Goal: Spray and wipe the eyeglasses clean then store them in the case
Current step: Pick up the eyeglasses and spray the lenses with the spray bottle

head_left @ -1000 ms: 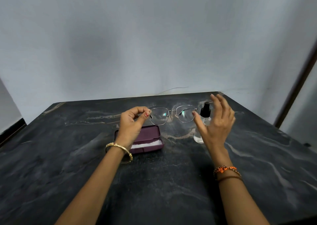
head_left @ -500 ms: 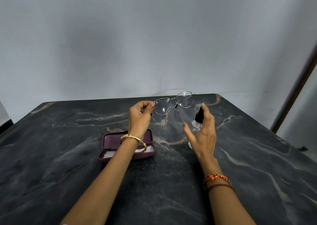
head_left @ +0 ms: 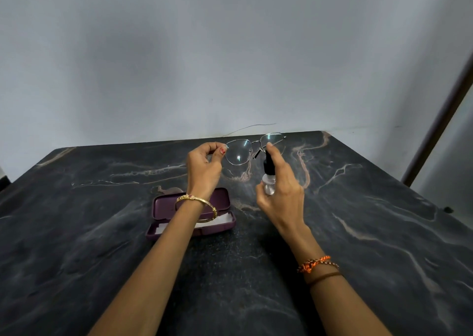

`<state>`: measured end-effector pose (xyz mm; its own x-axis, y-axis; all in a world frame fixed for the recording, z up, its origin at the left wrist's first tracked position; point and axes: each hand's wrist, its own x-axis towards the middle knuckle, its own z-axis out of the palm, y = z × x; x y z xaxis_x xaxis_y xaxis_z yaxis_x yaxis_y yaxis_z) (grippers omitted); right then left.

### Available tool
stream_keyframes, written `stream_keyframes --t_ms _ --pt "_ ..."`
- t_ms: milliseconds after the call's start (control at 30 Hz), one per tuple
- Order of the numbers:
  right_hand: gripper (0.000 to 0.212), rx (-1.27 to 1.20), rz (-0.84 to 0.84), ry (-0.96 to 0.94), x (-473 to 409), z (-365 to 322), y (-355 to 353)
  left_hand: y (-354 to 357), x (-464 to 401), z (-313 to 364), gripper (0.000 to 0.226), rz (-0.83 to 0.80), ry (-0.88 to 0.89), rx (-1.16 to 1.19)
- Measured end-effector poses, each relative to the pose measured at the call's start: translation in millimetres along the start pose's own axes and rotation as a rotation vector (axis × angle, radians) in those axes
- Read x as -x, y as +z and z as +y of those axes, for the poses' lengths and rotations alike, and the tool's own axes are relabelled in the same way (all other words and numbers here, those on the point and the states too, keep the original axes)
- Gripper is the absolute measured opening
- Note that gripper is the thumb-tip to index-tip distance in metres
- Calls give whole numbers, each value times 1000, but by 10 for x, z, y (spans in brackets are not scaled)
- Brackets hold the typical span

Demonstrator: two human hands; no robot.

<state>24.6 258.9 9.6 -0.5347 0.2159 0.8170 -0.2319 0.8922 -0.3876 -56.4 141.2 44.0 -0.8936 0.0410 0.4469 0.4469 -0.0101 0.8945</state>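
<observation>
The left hand (head_left: 203, 168) pinches the glasses (head_left: 253, 147) by the left end of the frame, thumb and forefinger closed on the rim beside the nearer lens, the other fingers curled loosely under. The glasses hang in the air above the far part of the table (head_left: 358, 233), lenses facing the person, tilted so that the right lens sits higher and farther back. One temple shows as a thin line running away from the frame against the wall (head_left: 230, 54). The right hand (head_left: 284, 194) grips the spray bottle (head_left: 268, 179) upright just below and in front of the right lens; the fingers wrap the clear body, and the forefinger lies on top of the black nozzle, which points at the lenses. Whether the nozzle is pressed down I cannot tell. Bottle and glasses are close together, but touching or not is unclear, since the fingertip overlaps the lower rim of the right lens. The case (head_left: 163, 207) lies open on the table under the left wrist, dark purple, lid tipped back toward the wall, with a white cloth (head_left: 225, 219) lying in its tray. A gold bangle (head_left: 197, 201) circles the left wrist, and an orange thread band (head_left: 316, 264) with a brown one beside it circles the right wrist.
</observation>
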Motion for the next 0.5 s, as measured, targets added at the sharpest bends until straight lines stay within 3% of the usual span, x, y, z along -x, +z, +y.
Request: stream_keyframes --t_ms 500 --pt "70 -10 55 37 -70 -26 -100 94 63 40 9 -37 28 -93"
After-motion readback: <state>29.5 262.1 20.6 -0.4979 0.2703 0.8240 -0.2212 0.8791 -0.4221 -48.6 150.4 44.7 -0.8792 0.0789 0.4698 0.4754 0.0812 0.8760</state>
